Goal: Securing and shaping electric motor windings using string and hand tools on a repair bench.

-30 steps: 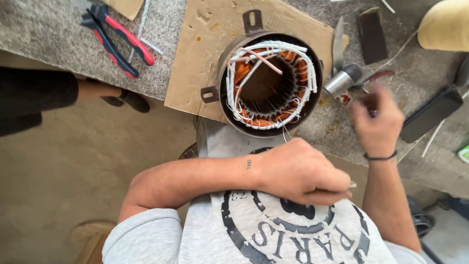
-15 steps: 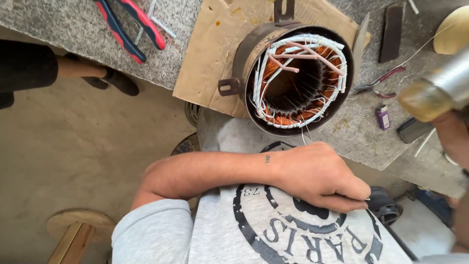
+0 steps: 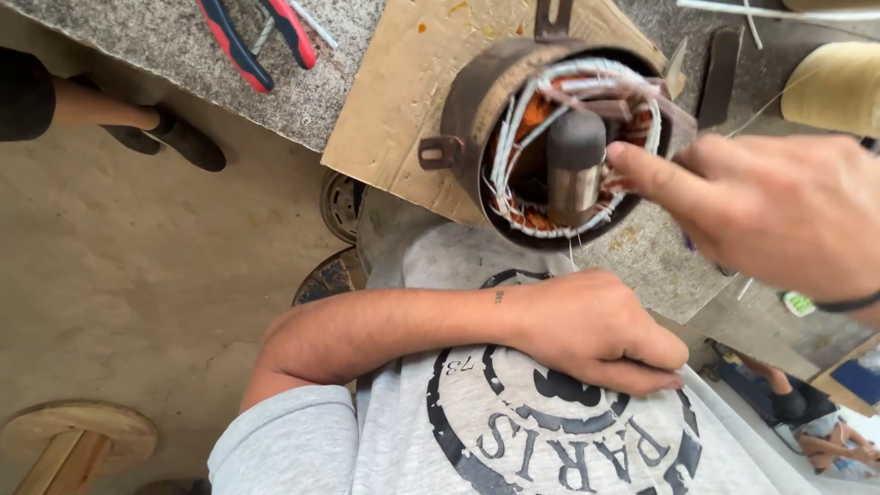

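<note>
A round steel stator (image 3: 477,119) stands on a sheet of brown cardboard (image 3: 394,101) on the speckled grey stone bench (image 3: 302,101). Its bore is packed with copper windings, ringed by white lacing and sleeved leads. The right hand (image 3: 779,211) reaches in from the right, gripping a short hammer (image 3: 575,170) with a dark rounded top and a dull metal barrel; the hammer sits over the bore, against the windings. The forefinger lies stretched along the handle toward the head, the other fingers curled around it. The left hand (image 3: 596,330) lies on the grey printed shirt (image 3: 513,431), fingers curled under; whether it holds anything cannot be told.

Half a second ago the bore was unobstructed and the hammer was out at the right edge, raised and blurred; now it is in the stator. The left hand has stayed on the shirt.

Red-and-blue pliers (image 3: 257,37) lie on the bench at upper left, well apart from the stator. A cream spool of twine (image 3: 834,87) sits at upper right, with a flat dark bar (image 3: 720,60) between it and the stator. A round wooden stool (image 3: 78,435) stands on the concrete floor at lower left, and another person's shoe (image 3: 179,137) shows at left.
</note>
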